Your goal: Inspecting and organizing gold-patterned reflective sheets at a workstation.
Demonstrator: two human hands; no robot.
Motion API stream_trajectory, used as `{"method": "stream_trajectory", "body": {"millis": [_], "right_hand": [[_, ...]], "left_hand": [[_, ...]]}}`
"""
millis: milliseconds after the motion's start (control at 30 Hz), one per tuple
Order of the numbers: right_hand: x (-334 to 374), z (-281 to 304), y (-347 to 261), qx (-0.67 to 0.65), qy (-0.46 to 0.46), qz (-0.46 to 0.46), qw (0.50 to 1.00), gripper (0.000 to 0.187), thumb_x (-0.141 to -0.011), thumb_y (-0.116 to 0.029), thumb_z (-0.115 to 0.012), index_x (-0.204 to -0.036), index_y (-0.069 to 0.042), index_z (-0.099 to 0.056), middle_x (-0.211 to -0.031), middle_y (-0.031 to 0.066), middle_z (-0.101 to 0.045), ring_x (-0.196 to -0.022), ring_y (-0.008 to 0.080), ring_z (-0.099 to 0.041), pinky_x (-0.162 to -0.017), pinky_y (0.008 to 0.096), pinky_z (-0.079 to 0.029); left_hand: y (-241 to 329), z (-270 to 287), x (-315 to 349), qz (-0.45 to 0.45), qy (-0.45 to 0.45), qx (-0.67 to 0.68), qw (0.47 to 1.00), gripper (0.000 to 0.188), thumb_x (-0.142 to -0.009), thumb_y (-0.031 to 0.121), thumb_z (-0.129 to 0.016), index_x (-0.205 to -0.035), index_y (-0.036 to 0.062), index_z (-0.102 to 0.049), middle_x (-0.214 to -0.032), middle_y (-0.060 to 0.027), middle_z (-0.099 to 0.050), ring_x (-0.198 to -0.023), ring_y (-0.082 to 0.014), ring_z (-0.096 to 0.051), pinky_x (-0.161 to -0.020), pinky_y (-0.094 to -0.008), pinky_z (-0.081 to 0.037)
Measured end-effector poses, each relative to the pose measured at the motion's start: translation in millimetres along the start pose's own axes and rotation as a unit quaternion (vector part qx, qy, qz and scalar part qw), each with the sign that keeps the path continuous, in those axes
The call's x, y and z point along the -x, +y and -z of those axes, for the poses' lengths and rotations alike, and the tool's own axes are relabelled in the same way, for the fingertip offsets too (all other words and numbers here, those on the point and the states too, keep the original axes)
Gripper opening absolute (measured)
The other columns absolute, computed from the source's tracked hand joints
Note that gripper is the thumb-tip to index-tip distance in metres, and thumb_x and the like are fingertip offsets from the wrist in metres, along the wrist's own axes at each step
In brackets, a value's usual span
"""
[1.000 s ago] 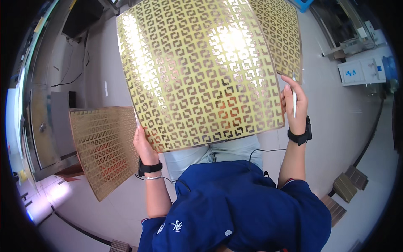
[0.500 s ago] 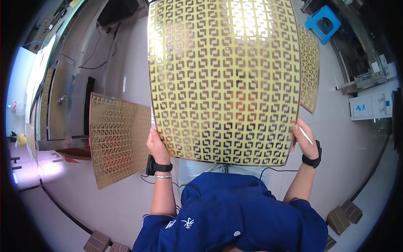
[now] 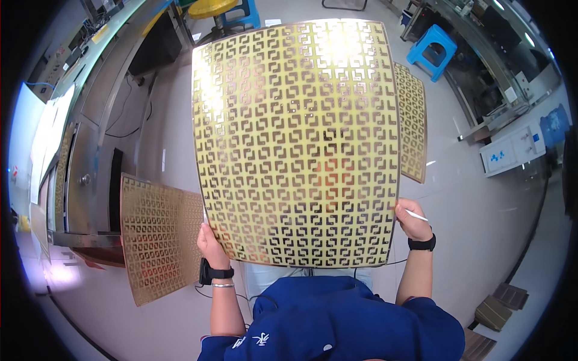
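A large yellow-green circuit board panel (image 3: 295,150), covered in rows of L-shaped metallic pads, hangs before me with glare across its upper part. My left hand (image 3: 214,245) is closed on its lower left edge, thumb in front. Its lower right edge is gripped by my right hand (image 3: 414,221); a thin white pen-like stick (image 3: 416,215) also pokes out of that hand. The fingers behind the board are hidden. Another patterned panel (image 3: 159,240) stands to the left of my left hand. Part of a further panel (image 3: 412,120) shows behind the held board's right edge.
Along the left runs a metal workbench (image 3: 84,174). A blue plastic stool (image 3: 432,51) stands at the far right near a white cabinet (image 3: 512,150). At the back is a yellow round stool (image 3: 211,7). Stacks of boards (image 3: 494,313) sit on the floor at lower right.
My view has tilted up, so the room's far end and the board's top edge now show. Both hands keep their hold on the panel, which appears lower and slightly left.
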State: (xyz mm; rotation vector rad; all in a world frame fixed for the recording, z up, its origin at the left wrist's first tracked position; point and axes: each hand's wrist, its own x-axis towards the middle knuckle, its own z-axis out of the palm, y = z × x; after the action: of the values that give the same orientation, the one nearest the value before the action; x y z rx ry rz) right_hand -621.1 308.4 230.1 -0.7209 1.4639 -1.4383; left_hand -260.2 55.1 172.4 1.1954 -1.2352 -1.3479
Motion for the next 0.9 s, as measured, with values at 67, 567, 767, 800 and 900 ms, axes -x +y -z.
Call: {"method": "stream_trajectory", "body": {"millis": [67,567,767,800,900], "right_hand": [[-2,11,8,-0.008,-0.019,0.009,1.000,0.050,-0.090,-0.041,-0.056,-0.109,0.005,-0.061,-0.097,0.0031,-0.064,-0.086,0.0099,-0.052,-0.077,0.0245,-0.041],[-5,22,6,0.059,-0.023,-0.020,0.998,0.028,-0.090,-0.023,-0.058,-0.083,0.004,-0.064,-0.086,0.0005,-0.064,-0.081,0.0074,-0.053,-0.070,0.0245,-0.043],[-9,19,23,-0.030,-0.012,0.030,0.999,0.029,-0.087,-0.024,-0.061,-0.100,0.002,-0.062,-0.099,0.0056,-0.064,-0.090,0.0116,-0.057,-0.080,0.0271,-0.045],[-10,8,21,-0.075,0.018,0.077,0.994,0.033,-0.087,-0.024,-0.061,-0.107,0.003,-0.059,-0.104,0.0074,-0.063,-0.093,0.0135,-0.058,-0.082,0.0278,-0.045],[-13,-7,26,-0.159,0.090,0.095,0.979,0.042,-0.089,-0.021,-0.058,-0.121,0.004,-0.048,-0.114,0.0106,-0.059,-0.100,0.0175,-0.058,-0.086,0.0300,-0.046]], "left_hand": [[3,-4,0,-0.002,0.003,0.010,1.000,0.039,-0.099,0.029,-0.039,-0.099,-0.0045,-0.057,-0.091,-0.0051,-0.063,-0.076,-0.0085,-0.057,-0.068,-0.0229,-0.046],[-6,4,7,-0.070,0.031,-0.042,0.996,0.034,-0.098,0.024,-0.041,-0.089,-0.0025,-0.060,-0.083,-0.0018,-0.061,-0.072,-0.0066,-0.054,-0.065,-0.0220,-0.044],[13,-2,8,-0.042,0.008,-0.015,0.999,0.034,-0.098,0.026,-0.041,-0.089,-0.0020,-0.059,-0.081,-0.0003,-0.059,-0.071,-0.0056,-0.051,-0.064,-0.0222,-0.043],[13,-1,8,-0.032,0.001,0.003,0.999,0.035,-0.098,0.027,-0.042,-0.088,-0.0016,-0.059,-0.081,-0.0003,-0.059,-0.070,-0.0056,-0.050,-0.064,-0.0222,-0.042],[9,16,-1,-0.007,-0.078,-0.021,0.997,0.035,-0.098,0.027,-0.042,-0.093,-0.0018,-0.061,-0.081,0.0005,-0.060,-0.072,-0.0051,-0.050,-0.064,-0.0212,-0.042]]}}
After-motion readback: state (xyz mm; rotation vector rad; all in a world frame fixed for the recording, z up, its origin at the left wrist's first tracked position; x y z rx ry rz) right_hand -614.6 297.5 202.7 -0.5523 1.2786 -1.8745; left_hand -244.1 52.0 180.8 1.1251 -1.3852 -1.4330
